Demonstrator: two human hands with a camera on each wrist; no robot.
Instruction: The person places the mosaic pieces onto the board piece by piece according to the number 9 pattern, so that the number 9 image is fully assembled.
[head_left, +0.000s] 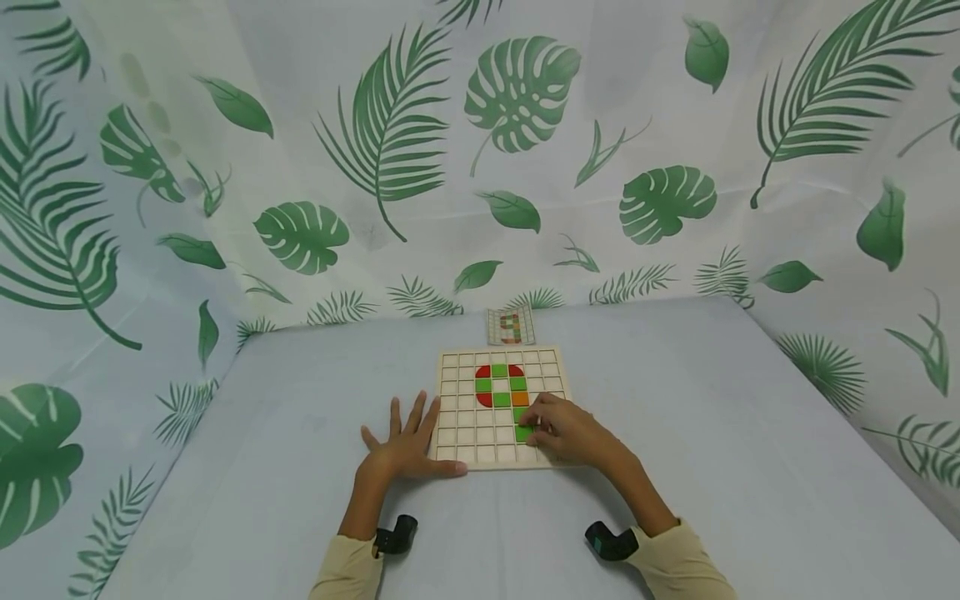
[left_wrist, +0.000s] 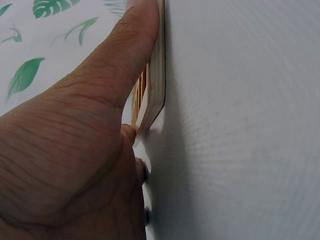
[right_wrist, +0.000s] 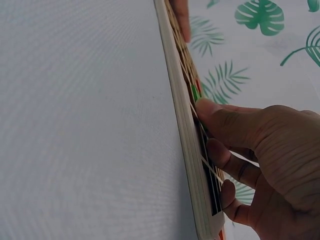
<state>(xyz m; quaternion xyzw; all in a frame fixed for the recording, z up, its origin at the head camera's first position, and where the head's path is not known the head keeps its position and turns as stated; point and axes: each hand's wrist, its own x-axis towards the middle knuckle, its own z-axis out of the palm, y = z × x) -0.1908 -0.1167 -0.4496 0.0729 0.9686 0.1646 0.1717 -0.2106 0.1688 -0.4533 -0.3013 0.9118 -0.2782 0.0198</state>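
A pale wooden grid board [head_left: 465,435] lies flat on the table. Red rounded-corner tiles and green square tiles form a ring in its upper middle, with an orange tile [head_left: 520,399] at the ring's lower right. Below that, green tiles run down one column. My right hand [head_left: 573,432] has its thumb and bent fingers at the lowest green tile [head_left: 522,434], pinching at its right side; the fingers partly cover the column. My left hand [head_left: 405,450] lies spread at the board's lower left corner, its thumb [left_wrist: 132,37] along the near edge.
Behind the board lies a small printed card [head_left: 511,326] with a similar coloured pattern on a grid. A pale cloth [head_left: 300,400] covers the table. Leaf-printed sheets [head_left: 420,167] hang at the back and sides. Each wrist carries a black camera [head_left: 611,542].
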